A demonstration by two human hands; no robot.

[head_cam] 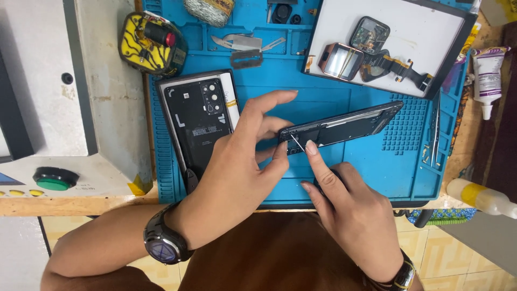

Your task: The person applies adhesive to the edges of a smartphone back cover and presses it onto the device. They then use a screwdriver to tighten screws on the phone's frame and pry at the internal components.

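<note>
The left hand [237, 161] gripped the near end of a dark phone frame [344, 128], tilted on edge above the middle of the blue work mat [323, 97]. The right hand [344, 210] pinched a thin pale strip [297, 144] against that end. A black phone back cover [196, 121] with a small white label lay at the mat's left edge. A white tray [425, 37] sat at the far right corner; a white tube [489, 78] with purple printing lay beyond the right edge.
</note>
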